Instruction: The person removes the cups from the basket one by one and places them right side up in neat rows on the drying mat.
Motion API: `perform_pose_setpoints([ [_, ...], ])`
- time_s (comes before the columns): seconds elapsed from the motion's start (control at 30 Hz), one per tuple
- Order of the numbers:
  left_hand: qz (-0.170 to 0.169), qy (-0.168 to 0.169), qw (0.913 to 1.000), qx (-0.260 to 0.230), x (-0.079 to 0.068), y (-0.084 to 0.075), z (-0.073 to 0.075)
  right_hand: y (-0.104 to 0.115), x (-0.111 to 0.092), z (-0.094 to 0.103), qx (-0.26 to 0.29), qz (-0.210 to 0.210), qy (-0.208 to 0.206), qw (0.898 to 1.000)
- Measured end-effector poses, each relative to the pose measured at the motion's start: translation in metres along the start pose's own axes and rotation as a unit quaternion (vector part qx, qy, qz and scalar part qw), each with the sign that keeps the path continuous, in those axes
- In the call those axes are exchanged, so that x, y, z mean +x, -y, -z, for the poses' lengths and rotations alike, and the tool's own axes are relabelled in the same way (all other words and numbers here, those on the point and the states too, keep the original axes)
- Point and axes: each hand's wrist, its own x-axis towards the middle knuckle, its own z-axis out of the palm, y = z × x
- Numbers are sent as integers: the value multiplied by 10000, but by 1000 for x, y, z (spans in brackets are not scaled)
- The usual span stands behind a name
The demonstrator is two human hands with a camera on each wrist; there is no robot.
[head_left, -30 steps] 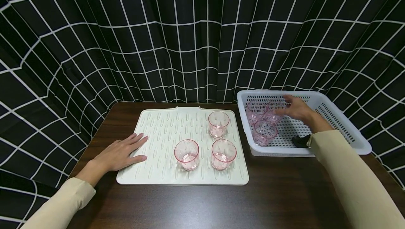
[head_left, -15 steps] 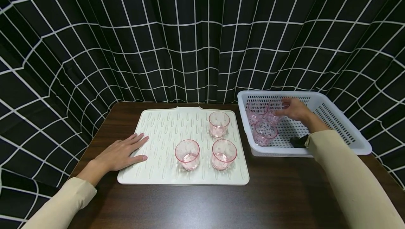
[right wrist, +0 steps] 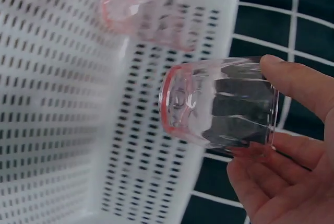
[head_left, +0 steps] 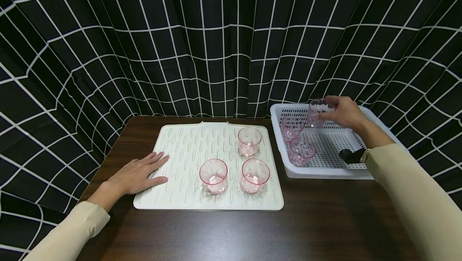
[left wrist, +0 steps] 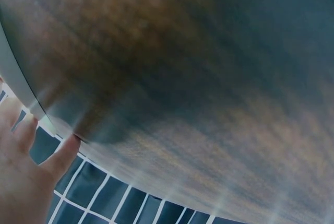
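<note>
My right hand [head_left: 344, 112] pinches a clear, pink-rimmed drinking glass [head_left: 318, 113] between thumb and fingers, raised at the back of the white basket [head_left: 391, 130]. In the right wrist view, the fingers grip the glass [right wrist: 222, 106] at the end opposite its pink rim. Two more glasses, a rear one [head_left: 291, 129] and a front one [head_left: 301, 151], sit along the basket's left side. My left hand [head_left: 133, 175] lies with straight fingers on the left edge of a white ridged mat [head_left: 180, 160]. Three similar glasses stand on the mat's right half, one behind [head_left: 250, 142].
A dark wooden table [head_left: 231, 233] carries the mat and, to its right, the basket. Near my right wrist a black object [head_left: 349, 156] shows over the basket. A black curtain with a white grid [head_left: 216, 44] encloses the back and sides.
My right hand has lifted a glass up from the basket's back row, where it stood beside another. The left hand and the glasses on the mat have stayed put.
</note>
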Motion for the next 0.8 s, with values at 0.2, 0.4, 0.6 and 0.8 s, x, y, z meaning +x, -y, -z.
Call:
perform_pose_setpoints([
  [0.2, 11, 17, 10000, 14, 1, -1, 0, 24, -5, 6, -47, 282, -142, 9995],
  [0.4, 45, 40, 10000, 22, 0, 0, 1, 57, -9, -5, -117, 832, -140, 9964],
  [0.6, 57, 48, 10000, -15, -1, -1, 1, 86, -13, -21, -27, 1317, -16, 9913],
  [0.8, 61, 29, 10000, -69, -1, -2, 2, 113, -13, -40, -23, 1795, 90, 9837],
])
